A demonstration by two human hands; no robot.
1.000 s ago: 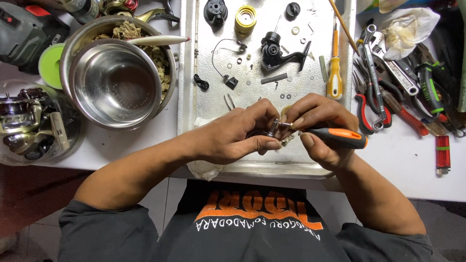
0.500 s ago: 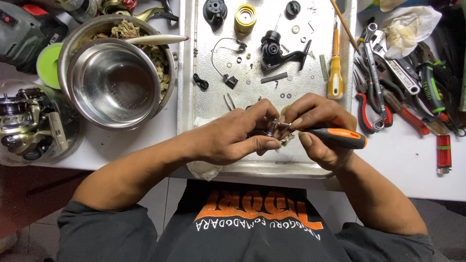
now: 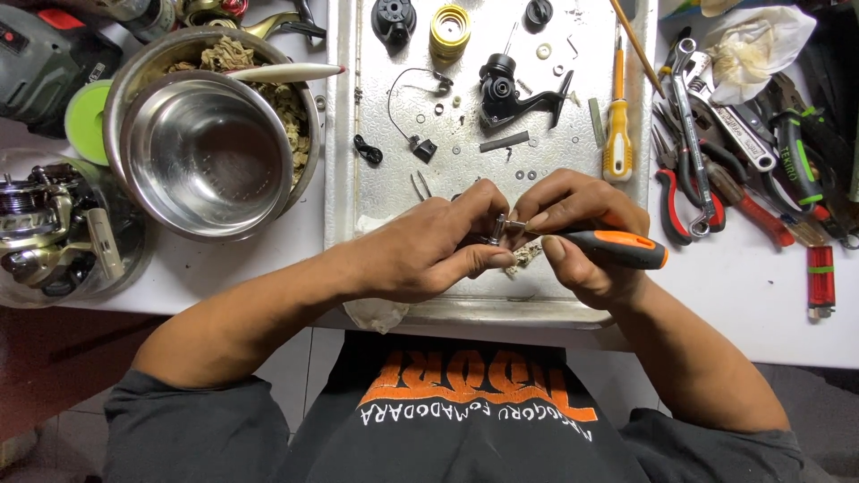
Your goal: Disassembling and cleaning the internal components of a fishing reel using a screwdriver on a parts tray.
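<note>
Over the tray's near edge, the left hand pinches a small metal part between fingertips; the right hand is clamped on a screwdriver, its tip touching the part.

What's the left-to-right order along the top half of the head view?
Green disc → steel bowl → yellow spool → black reel body → yellow screwdriver → red-handled pliers → red lighter.
</note>
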